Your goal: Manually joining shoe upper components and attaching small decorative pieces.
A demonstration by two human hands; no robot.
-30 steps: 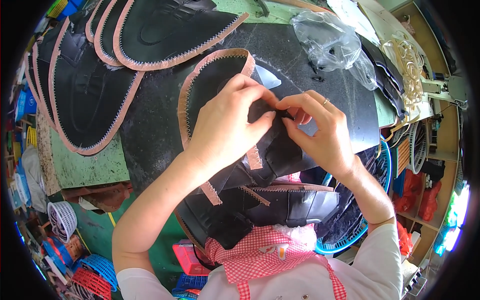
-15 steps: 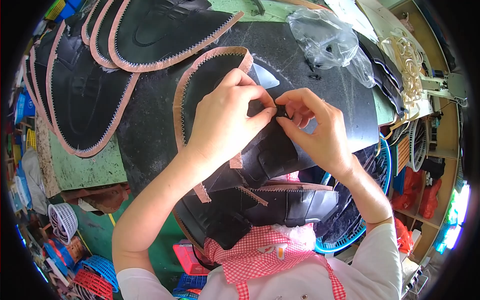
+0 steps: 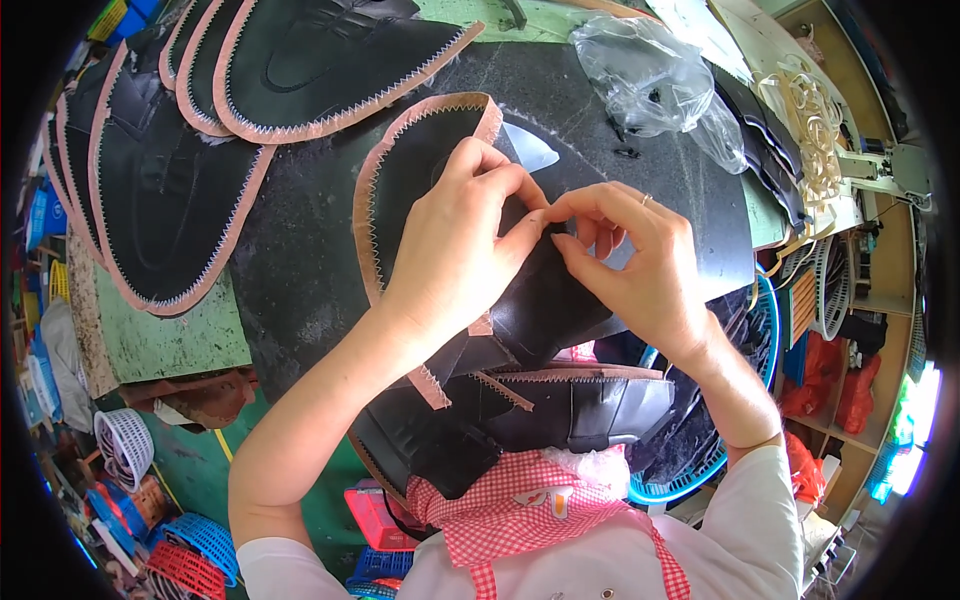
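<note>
A black shoe upper [image 3: 410,150], with a tan band zigzag-stitched along its edge, lies under my hands on the black work mat. My left hand [image 3: 465,225] is closed, thumb and forefinger pinching a dark edge of the upper. Touching those fingertips is the forefinger of my right hand [image 3: 635,255]; its thumb sits just below, with dark material between. The exact spot being pinched is small and mostly hidden by the fingers. A loose end of tan band [image 3: 430,388] hangs below my left wrist.
Several similar uppers [image 3: 170,220] overlap at the left and far left. A clear plastic bag [image 3: 645,75] lies at the far right of the black mat [image 3: 300,300]. More black pieces [image 3: 590,410] rest across my lap, over a checked apron [image 3: 500,510]. A blue basket [image 3: 680,490] stands at right.
The shoe upper and its loose band end have shifted slightly right. My right forefinger has moved in against the left fingertips, and less of the dark material shows between my hands.
</note>
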